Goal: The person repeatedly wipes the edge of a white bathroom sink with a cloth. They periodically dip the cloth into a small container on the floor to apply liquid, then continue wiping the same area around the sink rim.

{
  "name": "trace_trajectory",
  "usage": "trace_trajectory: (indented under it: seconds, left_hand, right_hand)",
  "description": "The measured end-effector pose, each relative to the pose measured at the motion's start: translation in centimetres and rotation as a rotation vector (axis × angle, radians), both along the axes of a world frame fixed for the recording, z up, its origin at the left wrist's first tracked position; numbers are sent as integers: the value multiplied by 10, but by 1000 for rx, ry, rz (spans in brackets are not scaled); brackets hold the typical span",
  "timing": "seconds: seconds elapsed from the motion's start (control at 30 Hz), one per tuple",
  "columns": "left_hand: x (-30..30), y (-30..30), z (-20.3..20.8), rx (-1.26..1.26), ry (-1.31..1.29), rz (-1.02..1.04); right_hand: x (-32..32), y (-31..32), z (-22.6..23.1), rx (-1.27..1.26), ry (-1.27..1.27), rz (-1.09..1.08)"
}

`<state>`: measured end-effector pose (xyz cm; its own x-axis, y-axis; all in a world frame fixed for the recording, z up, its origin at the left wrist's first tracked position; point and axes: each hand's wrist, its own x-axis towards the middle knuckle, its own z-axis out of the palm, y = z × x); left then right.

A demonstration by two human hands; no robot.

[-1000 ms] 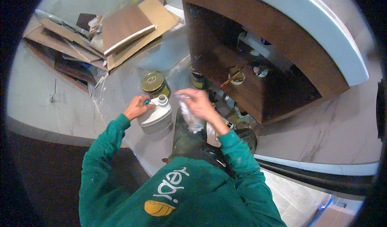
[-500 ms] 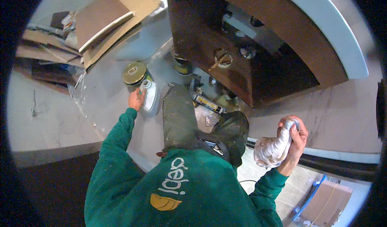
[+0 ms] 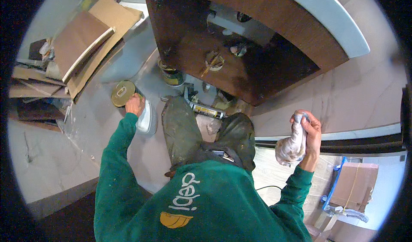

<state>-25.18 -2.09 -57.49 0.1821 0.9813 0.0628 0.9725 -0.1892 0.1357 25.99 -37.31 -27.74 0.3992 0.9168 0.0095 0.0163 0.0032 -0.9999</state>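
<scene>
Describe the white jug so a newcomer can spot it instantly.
Find the big brown cabinet, then look left and below to the round can with a gold-coloured lid. The jug sits just below and right of that can, the left hand at its top. Its white, elongated body sets it apart from the round can.

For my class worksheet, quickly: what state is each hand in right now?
Left hand: curled at the top of the jug; whether its grip is closed cannot be told.
Right hand: closed, holding the rag.
</scene>
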Motion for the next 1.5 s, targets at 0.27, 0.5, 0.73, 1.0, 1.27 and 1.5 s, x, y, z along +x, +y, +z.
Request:
trace_trajectory:
  seconds: [0.27, 0.5, 0.73, 1.0, 1.27, 1.5]
  left_hand:
    - [-27, 7, -31, 188, -290, -281]
    - [-58, 21, -55, -51, -53, -492]
    - [-59, 21, -6, -30, -62, -480]
    - [-55, 41, 3, -99, -113, -422]
    - [-77, 57, -23, -196, 57, -499]
    - [34, 24, 177, 20, -117, -504]
  right_hand:
    - [-1, 2, 4, -69, 63, -46]
    - [-5, -2, 4, 17, 82, -125]
    - [-12, -4, 9, 92, 183, -155]
    - [-16, 0, 13, 39, 148, -100]
    - [-9, 6, 15, 53, 111, 139]
    - [-11, 8, 15, 137, 149, 139]
